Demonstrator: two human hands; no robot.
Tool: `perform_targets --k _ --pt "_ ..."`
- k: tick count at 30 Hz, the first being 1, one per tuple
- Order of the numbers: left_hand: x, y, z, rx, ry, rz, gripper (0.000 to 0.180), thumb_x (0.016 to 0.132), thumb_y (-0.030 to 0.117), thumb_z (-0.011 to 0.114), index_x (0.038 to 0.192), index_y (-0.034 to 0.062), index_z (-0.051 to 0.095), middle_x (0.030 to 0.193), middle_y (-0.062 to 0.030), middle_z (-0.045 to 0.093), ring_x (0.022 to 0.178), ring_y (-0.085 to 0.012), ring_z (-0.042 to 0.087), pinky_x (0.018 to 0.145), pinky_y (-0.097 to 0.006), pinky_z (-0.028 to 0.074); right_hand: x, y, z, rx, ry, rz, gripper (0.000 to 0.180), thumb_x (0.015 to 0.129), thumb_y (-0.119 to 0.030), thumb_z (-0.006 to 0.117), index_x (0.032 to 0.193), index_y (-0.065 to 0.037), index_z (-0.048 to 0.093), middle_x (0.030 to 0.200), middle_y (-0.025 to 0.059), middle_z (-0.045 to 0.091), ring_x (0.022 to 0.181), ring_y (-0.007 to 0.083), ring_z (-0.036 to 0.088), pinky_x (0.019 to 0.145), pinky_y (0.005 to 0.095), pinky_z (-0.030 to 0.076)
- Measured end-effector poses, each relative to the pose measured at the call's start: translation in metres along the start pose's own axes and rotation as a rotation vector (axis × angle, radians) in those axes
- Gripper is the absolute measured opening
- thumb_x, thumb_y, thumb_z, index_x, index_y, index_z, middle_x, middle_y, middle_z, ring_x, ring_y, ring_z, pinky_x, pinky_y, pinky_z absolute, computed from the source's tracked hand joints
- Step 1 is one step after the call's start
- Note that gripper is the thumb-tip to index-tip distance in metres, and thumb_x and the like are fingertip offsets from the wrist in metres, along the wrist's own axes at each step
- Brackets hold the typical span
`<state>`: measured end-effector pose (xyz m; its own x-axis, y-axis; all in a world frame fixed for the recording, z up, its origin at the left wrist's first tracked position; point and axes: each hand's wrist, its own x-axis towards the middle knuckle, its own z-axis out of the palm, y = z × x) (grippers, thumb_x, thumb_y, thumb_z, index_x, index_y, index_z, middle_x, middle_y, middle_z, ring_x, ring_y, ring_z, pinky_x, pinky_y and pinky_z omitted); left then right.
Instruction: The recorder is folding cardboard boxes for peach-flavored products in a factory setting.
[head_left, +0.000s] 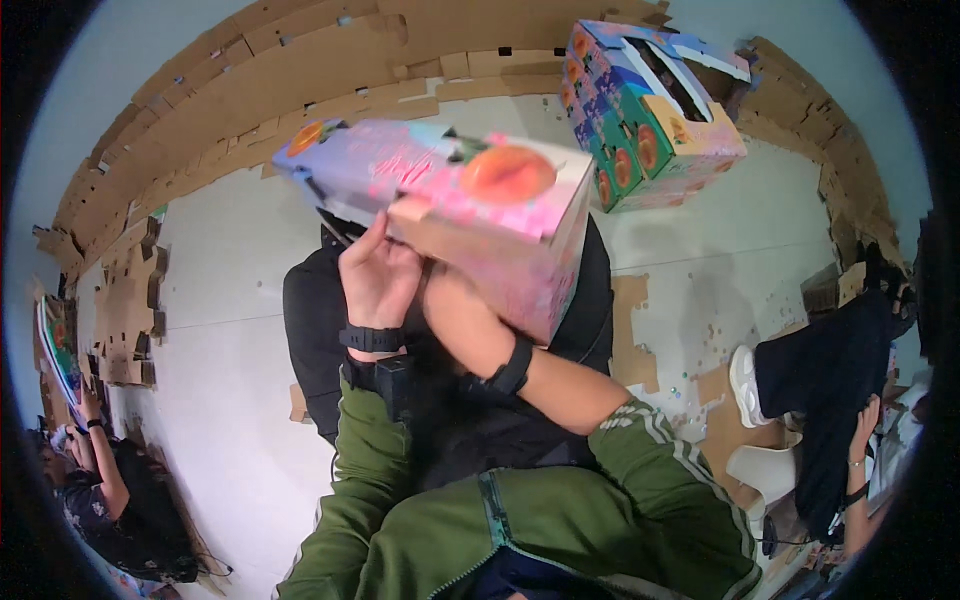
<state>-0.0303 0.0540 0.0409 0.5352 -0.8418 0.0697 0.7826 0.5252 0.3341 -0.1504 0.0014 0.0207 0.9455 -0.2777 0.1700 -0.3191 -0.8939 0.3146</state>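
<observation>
The pink fruit box (470, 215) is held up in front of the person, mostly folded into shape, its near end not yet closed. The left hand (375, 275) grips its underside; the right hand (455, 305) reaches under it, grip hidden. A stack of finished boxes (650, 115) stands far right, flat brown cardboard (250, 90) along the far edge.

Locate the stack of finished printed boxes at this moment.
In the head view the stack of printed boxes stands on the white floor at upper right, beyond the pink box held in both hands, close to the flattened cardboard along the wall.
</observation>
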Motion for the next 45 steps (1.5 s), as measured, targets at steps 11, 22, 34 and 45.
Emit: perform_targets --k 11,22,34,45 --pt "-0.035 -0.036 -0.029 -0.214 -0.174 0.153 0.085 0.074 0.020 0.082 0.146 0.0021 0.040 0.145 -0.0162 0.050 0.135 -0.0358 0.044 0.116 -0.052 0.030 -0.037 -0.018 0.037 1.107 0.189 0.128 0.032 0.084 -0.019 0.060 0.110 -0.001 0.064 0.100 0.0161 0.066 0.097 0.0326 0.063 0.084 0.0452 0.049" --pt "-0.058 -0.004 0.032 1.265 -0.471 0.197 0.047 0.088 0.019 0.077 0.126 -0.0007 0.060 0.124 -0.0106 0.063 0.110 -0.0220 0.060 0.101 -0.040 0.045 -0.028 -0.005 -0.001 1.016 0.311 -0.207 0.030 0.084 -0.009 0.058 0.113 -0.002 0.063 0.106 0.0163 0.065 0.107 0.0291 0.061 0.088 0.0420 0.049" --pt "-0.025 -0.012 0.010 0.224 0.015 0.095 0.050 0.090 0.004 0.063 0.138 0.0010 0.046 0.132 -0.0120 0.056 0.125 -0.0287 0.053 0.108 -0.046 0.038 -0.046 0.155 -0.090 1.204 0.504 0.041 0.039 0.072 -0.016 0.084 0.107 -0.007 0.071 0.110 0.0134 0.070 0.104 0.0283 0.067 0.091 0.0375 0.052" --pt "-0.027 -0.017 -0.021 0.166 -0.120 -0.007 0.067 0.079 0.001 0.066 0.141 0.0002 0.043 0.135 -0.0136 0.054 0.130 -0.0297 0.049 0.111 -0.044 0.035 -0.010 0.131 -0.048 1.090 0.195 0.184 0.061 0.075 -0.039 0.084 0.116 -0.002 0.058 0.136 0.0269 0.053 0.116 0.0412 0.058 0.096 0.0439 0.047"
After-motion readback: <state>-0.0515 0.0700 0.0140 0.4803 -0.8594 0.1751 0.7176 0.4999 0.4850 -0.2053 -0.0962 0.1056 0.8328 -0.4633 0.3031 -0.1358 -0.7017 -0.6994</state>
